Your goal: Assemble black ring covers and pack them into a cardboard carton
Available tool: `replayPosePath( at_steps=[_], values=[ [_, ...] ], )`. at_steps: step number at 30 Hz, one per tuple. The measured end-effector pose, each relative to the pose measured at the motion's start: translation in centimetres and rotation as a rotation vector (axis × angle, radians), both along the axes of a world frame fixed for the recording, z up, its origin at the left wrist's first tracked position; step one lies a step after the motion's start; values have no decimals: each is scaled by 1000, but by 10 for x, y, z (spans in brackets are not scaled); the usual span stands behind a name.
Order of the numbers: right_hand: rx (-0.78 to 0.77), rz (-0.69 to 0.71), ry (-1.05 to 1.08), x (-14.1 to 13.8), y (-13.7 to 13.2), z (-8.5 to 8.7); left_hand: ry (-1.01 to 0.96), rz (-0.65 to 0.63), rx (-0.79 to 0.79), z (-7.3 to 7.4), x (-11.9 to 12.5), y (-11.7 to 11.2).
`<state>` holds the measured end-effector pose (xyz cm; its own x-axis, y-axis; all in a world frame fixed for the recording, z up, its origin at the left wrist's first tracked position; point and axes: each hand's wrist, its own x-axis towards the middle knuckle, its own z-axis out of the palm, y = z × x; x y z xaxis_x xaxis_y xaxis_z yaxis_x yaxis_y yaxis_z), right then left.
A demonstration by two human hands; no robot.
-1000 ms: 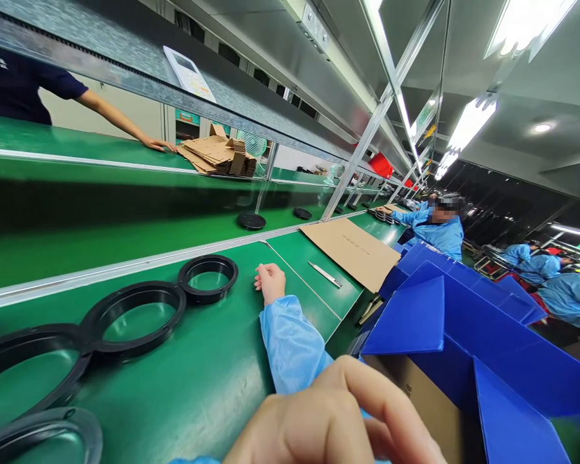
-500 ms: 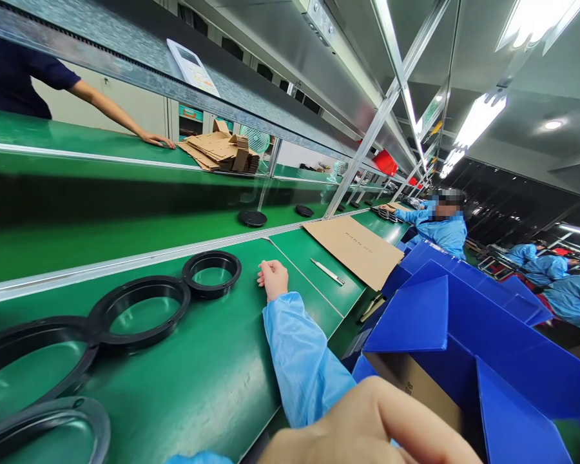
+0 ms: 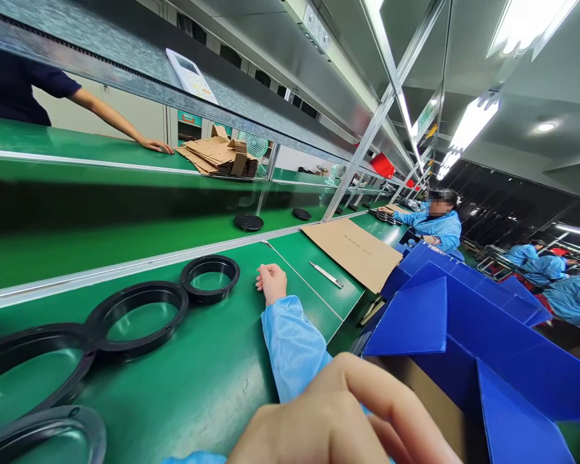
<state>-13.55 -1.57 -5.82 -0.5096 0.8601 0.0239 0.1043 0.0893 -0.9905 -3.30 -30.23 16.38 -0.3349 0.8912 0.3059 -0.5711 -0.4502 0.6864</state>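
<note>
My right hand [image 3: 272, 283], in a blue sleeve, rests on the green bench top with its fingers loosely curled in; nothing shows in them. Just left of it lies the smallest of several black rings [image 3: 210, 279]. A larger black ring [image 3: 138, 319] touches that one, and others continue toward the lower left. Big and blurred in the foreground, my left hand [image 3: 328, 419] hangs close to the camera in front of the right forearm. Its fingers bend toward the right, but their tips are cut off by the lower edge, so any grip is hidden.
A utility knife [image 3: 326, 274] and a flat brown cardboard sheet [image 3: 352, 251] lie beyond my right hand. An open blue box [image 3: 415, 316] stands at right. Black discs [image 3: 249, 222] sit behind the rail. Across it, a person's hand [image 3: 157, 145] rests beside folded cardboard [image 3: 220, 154].
My left hand has risen a little and shifted left in the picture. My right hand and the rings keep their places. Down the bench, a co-worker's posture has changed slightly.
</note>
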Motion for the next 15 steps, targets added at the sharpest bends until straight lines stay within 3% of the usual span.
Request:
replayPosePath(
  at_steps=[3, 7, 15],
  values=[
    [11, 0, 4, 0, 0, 0, -22, -52, -11, -3, -7, 13],
    [23, 6, 5, -1, -1, 0, 32, 84, -142, -16, -4, 45],
    [20, 9, -10, -1, -9, 12, 434, 582, -336, -84, -1, 132]
  ],
)
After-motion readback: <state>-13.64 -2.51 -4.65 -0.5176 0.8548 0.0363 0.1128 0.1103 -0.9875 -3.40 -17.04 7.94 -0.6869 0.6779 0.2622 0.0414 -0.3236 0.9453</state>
